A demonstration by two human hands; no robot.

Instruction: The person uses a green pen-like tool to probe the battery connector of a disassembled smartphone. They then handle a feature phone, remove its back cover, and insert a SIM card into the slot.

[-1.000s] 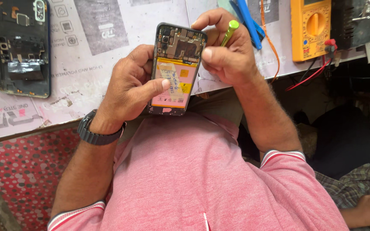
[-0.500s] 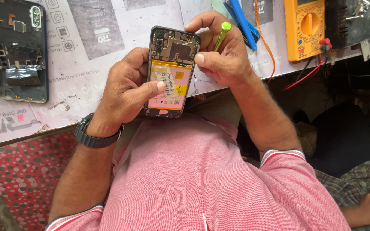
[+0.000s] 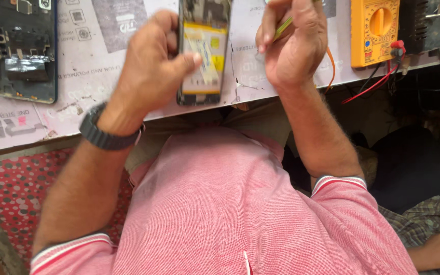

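Opened phone [image 3: 202, 56]: back cover off, yellow-and-white battery exposed, dark circuit area above it, black frame. Held upright above bench edge, top end cut off by picture border. Slim green tool [image 3: 282, 29]: tilted, mostly hidden, just right of phone, not touching it.

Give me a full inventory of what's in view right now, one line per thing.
opened phone: one, black frame with yellow-labelled battery, held over the bench edge
second opened phone: one, dark, lying on the bench at far left
multimeter: one, orange-yellow, bench upper right, red lead below it
bench mat: one, white printed sheet
patterned cloth: one, red with dots, lower left
green tool: one, in the right hand
wristwatch: one, dark
left hand: grips the opened phone
right hand: closed on the green tool
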